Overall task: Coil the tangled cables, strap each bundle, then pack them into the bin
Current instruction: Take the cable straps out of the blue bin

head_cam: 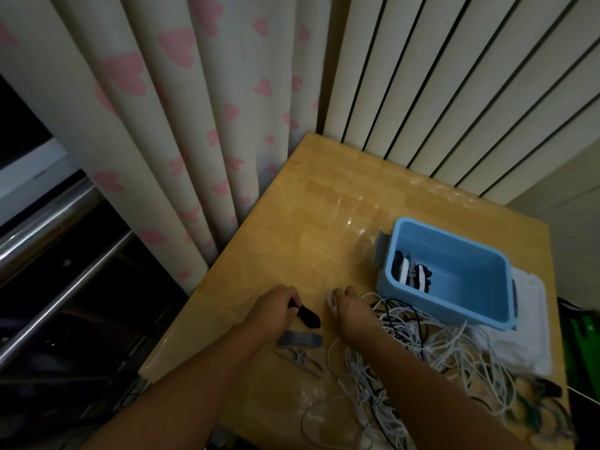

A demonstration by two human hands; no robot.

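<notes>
A wooden table (308, 222) carries a blue bin (454, 274) near its right edge, strapped black-and-white bundles (410, 271) lying in the bin's left end. No writing is legible. Tangled white and black cables (422, 345) sprawl along the near edge, in front of the bin. The left hand (274, 303) pinches a black strap (308, 315). The right hand (349, 306), fingers curled, grips a white cable end (331, 300). Grey straps (300, 340) lie between the forearms.
</notes>
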